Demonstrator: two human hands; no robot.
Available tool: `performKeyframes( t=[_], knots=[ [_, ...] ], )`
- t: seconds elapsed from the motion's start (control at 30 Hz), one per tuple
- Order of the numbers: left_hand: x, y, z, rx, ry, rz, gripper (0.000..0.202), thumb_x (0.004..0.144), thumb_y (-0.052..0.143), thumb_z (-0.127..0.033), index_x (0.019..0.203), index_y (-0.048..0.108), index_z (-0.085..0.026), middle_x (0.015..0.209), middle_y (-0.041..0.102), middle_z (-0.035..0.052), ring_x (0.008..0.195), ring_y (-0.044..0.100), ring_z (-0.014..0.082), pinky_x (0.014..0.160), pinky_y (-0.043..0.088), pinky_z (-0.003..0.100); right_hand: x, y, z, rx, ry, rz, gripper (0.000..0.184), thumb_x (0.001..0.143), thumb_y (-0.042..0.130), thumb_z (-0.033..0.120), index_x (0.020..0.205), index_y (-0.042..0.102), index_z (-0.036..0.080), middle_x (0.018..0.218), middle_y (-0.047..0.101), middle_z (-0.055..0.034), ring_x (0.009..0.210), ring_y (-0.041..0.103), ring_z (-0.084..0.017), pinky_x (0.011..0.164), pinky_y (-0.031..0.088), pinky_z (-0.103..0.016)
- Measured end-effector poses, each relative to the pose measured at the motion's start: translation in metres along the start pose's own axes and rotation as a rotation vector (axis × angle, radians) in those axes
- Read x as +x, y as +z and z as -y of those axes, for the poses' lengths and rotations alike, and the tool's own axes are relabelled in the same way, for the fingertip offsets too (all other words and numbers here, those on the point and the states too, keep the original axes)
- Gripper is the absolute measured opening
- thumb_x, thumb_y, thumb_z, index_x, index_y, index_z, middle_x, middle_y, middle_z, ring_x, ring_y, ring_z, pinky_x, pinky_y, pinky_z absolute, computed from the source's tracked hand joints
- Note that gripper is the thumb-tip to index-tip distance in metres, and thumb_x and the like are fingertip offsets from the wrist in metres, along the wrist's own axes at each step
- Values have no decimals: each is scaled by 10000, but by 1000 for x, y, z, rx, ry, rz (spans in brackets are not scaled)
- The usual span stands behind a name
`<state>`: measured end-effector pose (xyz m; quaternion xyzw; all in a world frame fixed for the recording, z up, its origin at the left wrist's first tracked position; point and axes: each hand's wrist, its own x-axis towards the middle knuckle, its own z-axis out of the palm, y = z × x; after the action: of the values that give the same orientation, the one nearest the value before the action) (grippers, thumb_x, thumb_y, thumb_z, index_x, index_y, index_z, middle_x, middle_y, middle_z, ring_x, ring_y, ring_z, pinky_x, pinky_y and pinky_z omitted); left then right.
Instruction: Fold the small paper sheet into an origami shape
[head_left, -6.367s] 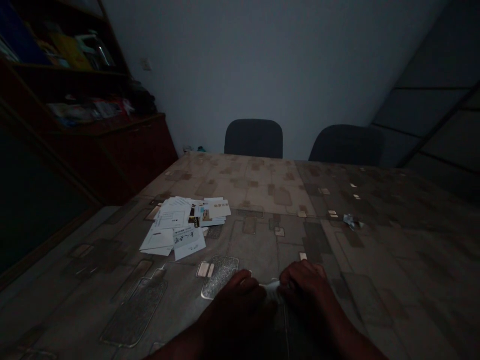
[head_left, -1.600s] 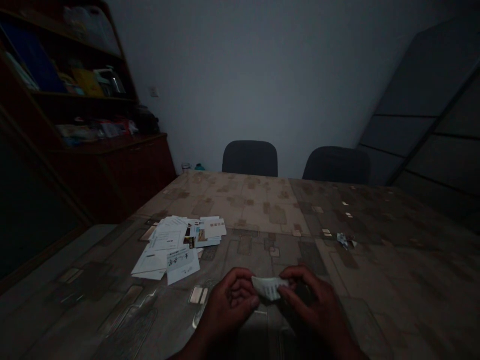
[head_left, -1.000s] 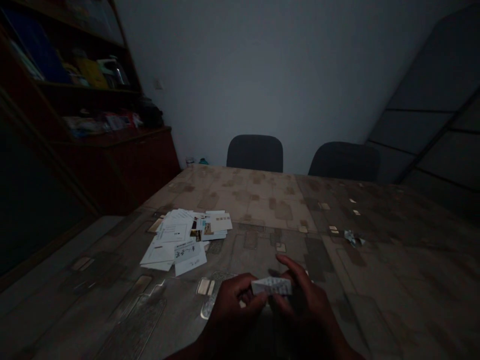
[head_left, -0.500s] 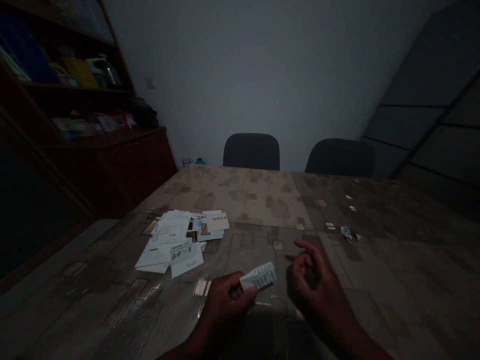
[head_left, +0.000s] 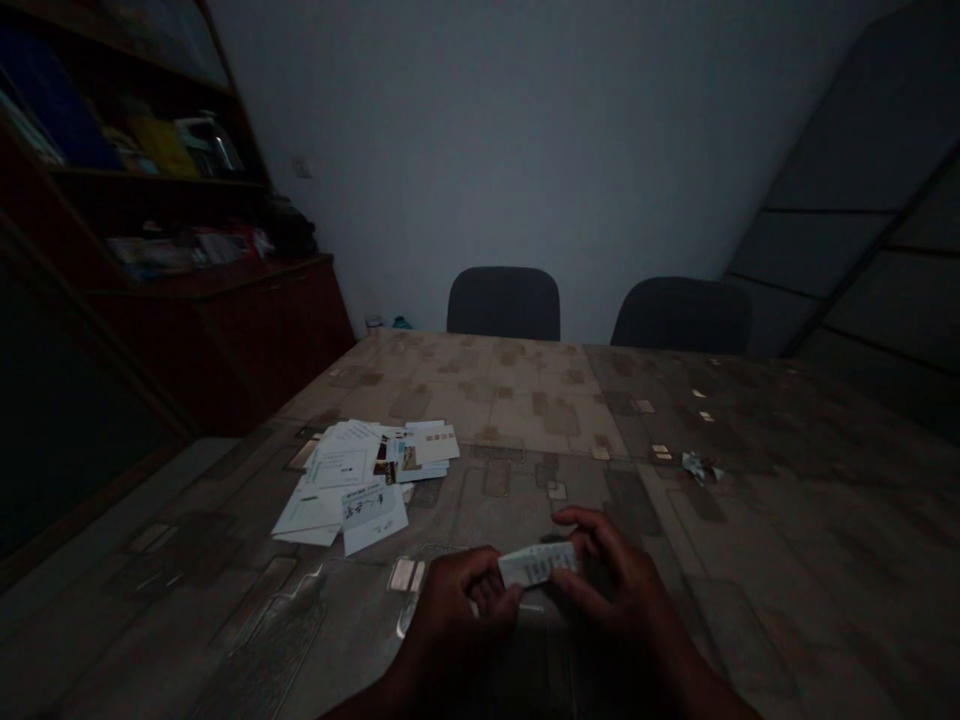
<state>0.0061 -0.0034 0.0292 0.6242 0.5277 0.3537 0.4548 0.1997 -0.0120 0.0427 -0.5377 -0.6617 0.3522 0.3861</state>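
Note:
A small folded white paper (head_left: 537,564) with printed lines is held just above the table, near its front edge. My left hand (head_left: 465,600) pinches the paper's left end between thumb and fingers. My right hand (head_left: 611,580) curls round its right end, fingertips on the top edge. Both hands are close together over the patterned tablecloth (head_left: 525,420). The room is dim.
A loose pile of white cards and papers (head_left: 360,475) lies left of my hands. A small crumpled scrap (head_left: 699,466) sits at the right. Two dark chairs (head_left: 504,303) stand at the far edge. A wooden cabinet with shelves (head_left: 172,250) lines the left wall.
Half a second ago only my left hand held the paper while my right hand was open beside it. My right hand has come back onto the paper's right end.

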Motion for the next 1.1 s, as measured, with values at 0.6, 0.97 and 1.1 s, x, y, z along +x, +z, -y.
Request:
performKeyframes(
  t=[0.6, 0.97, 1.1],
  knots=[
    [0, -3, -3, -388, -53, -20, 120, 691, 684, -262, 715, 625, -161, 625, 625, -13, 589, 575, 126, 544, 420, 187, -6, 8, -1, 238, 61, -100, 244, 742, 644, 268, 956, 539, 216, 731, 621, 29, 674, 583, -158, 647, 428, -245],
    [0, -8, -1, -248, 33, -78, 119, 733, 645, -268, 728, 662, -150, 650, 667, 25, 612, 591, 149, 546, 429, 199, -9, 1, 3, 112, 86, -111, 171, 762, 644, 362, 711, 632, 200, 633, 586, 19, 622, 558, -165, 570, 401, -240],
    [1, -8, -1, -228, 51, -84, 118, 745, 636, -263, 739, 680, -154, 667, 671, 22, 615, 593, 150, 541, 433, 199, -9, 3, 2, 75, 61, -107, 157, 767, 634, 341, 705, 638, 197, 619, 582, 21, 615, 560, -162, 577, 405, -240]
  ],
)
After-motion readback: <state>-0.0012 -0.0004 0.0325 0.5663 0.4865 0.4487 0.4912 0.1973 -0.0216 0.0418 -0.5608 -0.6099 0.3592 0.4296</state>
